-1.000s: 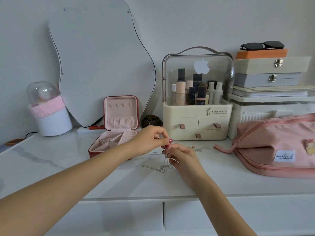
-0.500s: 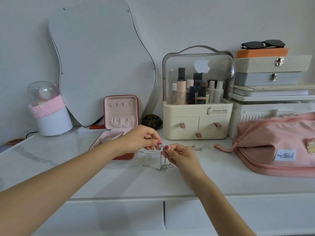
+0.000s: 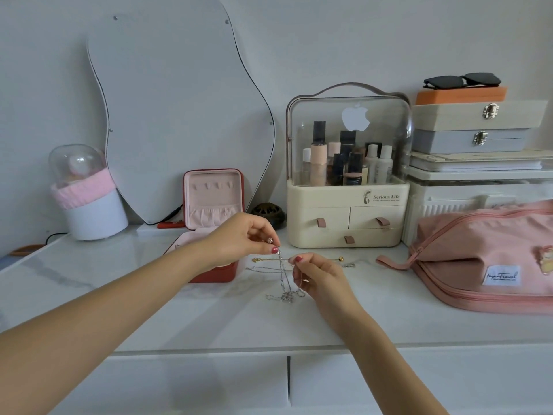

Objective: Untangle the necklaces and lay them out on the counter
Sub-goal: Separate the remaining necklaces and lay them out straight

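Observation:
A tangle of thin silver necklaces [image 3: 284, 292] hangs from my fingers, its lower end bunched on the white counter [image 3: 209, 319]. My left hand [image 3: 242, 241] pinches the top of the chains between thumb and forefinger, a small pendant showing at the fingertips. My right hand [image 3: 320, 275] pinches a strand just to the right and slightly lower. A gold chain [image 3: 269, 259] with small end charms lies stretched across the counter behind my hands. Another thin silver chain [image 3: 260, 269] lies flat to the left of the tangle.
An open red jewellery box [image 3: 214, 223] with pink lining stands behind my left wrist. A cream cosmetics organiser [image 3: 347, 217] is at the back, a pink bag [image 3: 484, 256] at the right, a curvy mirror [image 3: 179, 109] and a pink-and-white jar [image 3: 89, 202] at the left.
Both hands dropped lower, then my left hand lifted slightly and apart from the right, drawing the silver chains up taut between them.

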